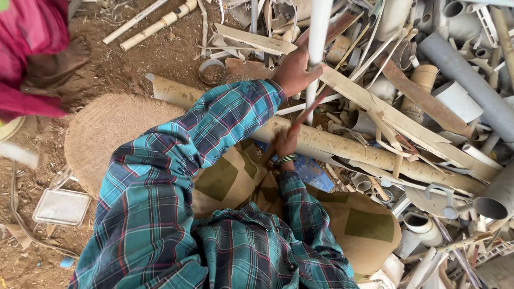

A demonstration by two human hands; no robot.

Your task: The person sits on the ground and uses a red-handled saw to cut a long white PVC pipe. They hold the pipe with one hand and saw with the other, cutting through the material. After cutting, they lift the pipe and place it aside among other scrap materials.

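Close under the camera, over the plaid sleeves and patched tan trousers: right hand (285, 143), bangles at the wrist, clenched on the low end of a thin red stick (309, 111) (blurred, so cannot tell what kind of tool). Slants up and to the right, toward the foot of the white pipe (316, 48), tip touching or just beside it; cannot tell which.

A little farther out, at the end of the long sleeve: left hand (295, 69), fingers wrapped tight round the white pipe from its left side. Stands nearly upright, long axis running from the scrap straight up toward the camera, top cut off by the picture's edge, foot lost among offcuts. Nearer to the left hand, already grasped; right hand lower and closer to the body.

Beyond, lying crosswise: a long tan pipe (375, 156), then a tangled heap of scrap pipes (460, 75). Far left, a person in pink (29, 59), mostly cut off.
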